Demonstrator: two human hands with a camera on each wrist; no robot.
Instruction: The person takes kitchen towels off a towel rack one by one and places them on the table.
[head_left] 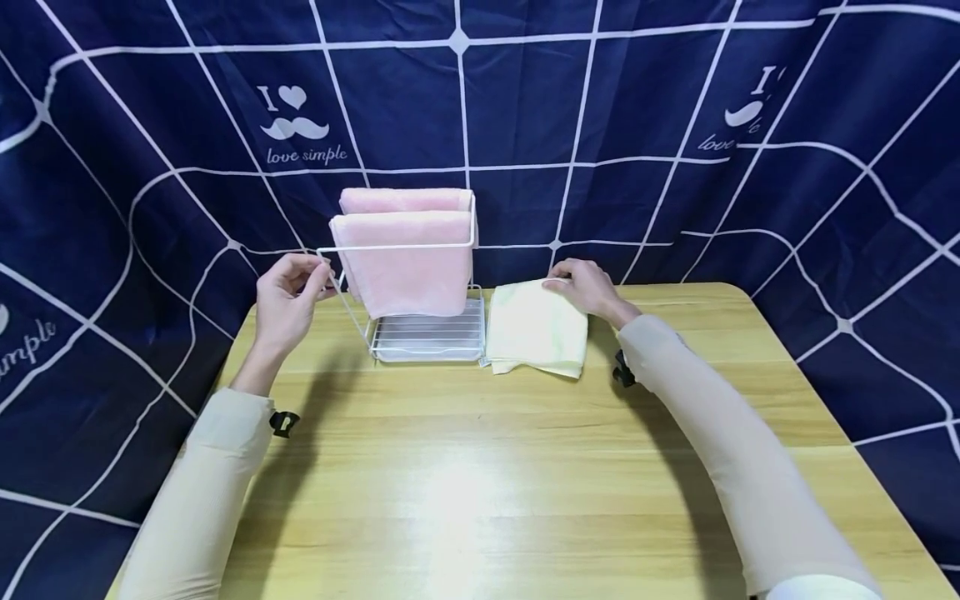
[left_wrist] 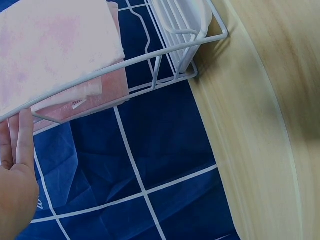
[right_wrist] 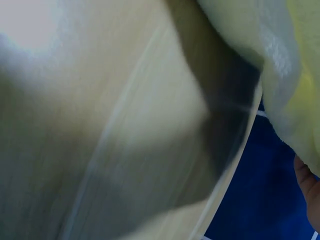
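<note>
A person's left hand (head_left: 288, 304) pinches the upper corner of a white rack (head_left: 427, 342) left of the frame's centre, thumb and fingers meeting at the wire, while the right hand (head_left: 592, 287), right of centre, grips the top edge of a folded yellow cloth (head_left: 536, 329) just beside it. Whether the cloth's lower edge rests on the wooden table (head_left: 450, 442) cannot be told. An uneven pull on that corner could tip the rack and slide the pink towels (head_left: 412, 279) off their rails; the one-sided grip might let the cloth unfold or snag on the nearby wire. Counted: two hands, one rack, what look like two pink towels, one behind the other, one yellow cloth and one table.
</note>
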